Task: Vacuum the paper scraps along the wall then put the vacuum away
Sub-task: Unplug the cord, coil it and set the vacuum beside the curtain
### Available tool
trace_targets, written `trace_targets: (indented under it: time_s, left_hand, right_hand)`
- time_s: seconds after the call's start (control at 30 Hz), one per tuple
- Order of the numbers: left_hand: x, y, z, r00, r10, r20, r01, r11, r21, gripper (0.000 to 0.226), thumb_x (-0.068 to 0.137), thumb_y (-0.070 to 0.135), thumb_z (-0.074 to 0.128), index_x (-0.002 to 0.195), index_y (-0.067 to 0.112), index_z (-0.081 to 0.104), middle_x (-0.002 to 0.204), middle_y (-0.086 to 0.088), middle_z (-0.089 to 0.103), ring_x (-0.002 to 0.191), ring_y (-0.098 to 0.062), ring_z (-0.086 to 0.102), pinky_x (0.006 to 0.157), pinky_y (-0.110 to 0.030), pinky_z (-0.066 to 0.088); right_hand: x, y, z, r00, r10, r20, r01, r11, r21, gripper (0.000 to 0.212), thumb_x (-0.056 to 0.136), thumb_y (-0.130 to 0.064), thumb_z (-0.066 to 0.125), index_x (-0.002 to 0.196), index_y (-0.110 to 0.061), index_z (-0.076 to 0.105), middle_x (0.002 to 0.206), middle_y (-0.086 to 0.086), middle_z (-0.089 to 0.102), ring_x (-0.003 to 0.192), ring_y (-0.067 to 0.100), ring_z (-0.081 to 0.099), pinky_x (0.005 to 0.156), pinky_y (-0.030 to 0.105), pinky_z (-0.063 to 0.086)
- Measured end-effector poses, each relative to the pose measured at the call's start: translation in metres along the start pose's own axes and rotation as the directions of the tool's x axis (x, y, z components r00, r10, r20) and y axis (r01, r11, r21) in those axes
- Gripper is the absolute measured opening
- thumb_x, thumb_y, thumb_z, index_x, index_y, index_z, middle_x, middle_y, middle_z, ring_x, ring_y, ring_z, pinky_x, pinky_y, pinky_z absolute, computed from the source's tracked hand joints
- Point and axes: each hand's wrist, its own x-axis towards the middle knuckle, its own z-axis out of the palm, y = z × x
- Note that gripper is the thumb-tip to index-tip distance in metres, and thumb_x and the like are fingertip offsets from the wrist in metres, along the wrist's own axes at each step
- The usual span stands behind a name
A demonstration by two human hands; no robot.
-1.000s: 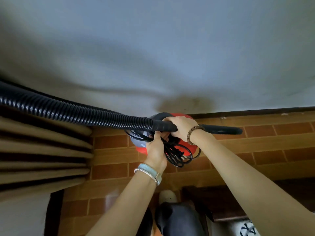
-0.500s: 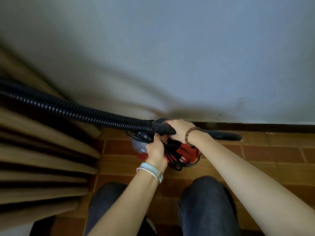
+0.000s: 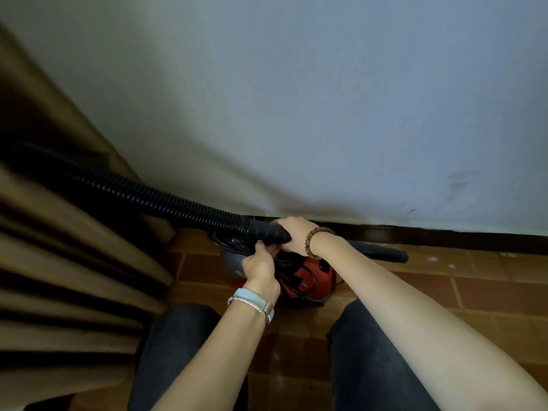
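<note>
Count, head view: one vacuum (image 3: 315, 272), red and grey, standing on the tiled floor (image 3: 492, 295) at frame centre, close to the dark skirting board (image 3: 444, 237) under the pale wall (image 3: 326, 99). One black ribbed hose (image 3: 166, 200) runs from the left edge down to centre, where it meets one smooth black wand (image 3: 382, 254) that points right, level and just above the floor. One black cord (image 3: 296, 280) lies in loops on top of the vacuum body. Two hands. We note the right hand (image 3: 296, 235), bead bracelet at the wrist, wrapped over the wand just right of the hose cuff, fingers curled round it. The left hand (image 3: 259, 266), with a pale band and a thin bracelet at the wrist, has its fingers curled into the cord loops; it pinches strands of cord, and we cannot tell whether it also holds a handle beneath. The vacuum body sits directly below both grips, mostly to the right of the left hand and under the right wrist. Two knees (image 3: 178, 351) in dark trousers fill the lower frame. One brown pleated curtain (image 3: 59, 262) covers the left side. A few pale specks (image 3: 433, 258) lie on the tiles at right near the skirting; they are too small to identify.
</note>
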Motion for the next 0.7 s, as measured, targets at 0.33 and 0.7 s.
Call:
trace_targets:
  time_s: [0.33, 0.7]
  left_hand:
    - [0.025, 0.003, -0.004, 0.999, -0.031, 0.013, 0.032, 0.998, -0.049, 0.029, 0.099, 0.026, 0.054, 0.111, 0.002, 0.063, 0.107, -0.018, 0.070, 0.096, -0.034, 0.068, 0.091, -0.049, 0.054]
    - [0.045, 0.005, -0.011, 0.998, -0.002, 0.065, 0.010, 0.993, -0.121, 0.031, 0.104, 0.022, 0.044, 0.080, 0.009, 0.060, 0.102, -0.013, 0.067, 0.083, -0.018, 0.065, 0.095, -0.039, 0.051]
  right_hand:
    - [0.030, 0.002, 0.007, 1.000, 0.004, 0.018, -0.003, 0.998, -0.058, 0.047, 0.081, -0.013, 0.062, 0.126, -0.022, 0.054, 0.114, 0.006, 0.067, 0.104, 0.027, 0.064, 0.087, 0.032, 0.051]
    - [0.035, 0.012, -0.009, 0.990, -0.057, -0.127, 0.061, 0.998, 0.024, 0.037, 0.090, -0.021, 0.061, 0.121, -0.007, 0.046, 0.115, 0.012, 0.059, 0.101, 0.025, 0.058, 0.073, 0.026, 0.038]
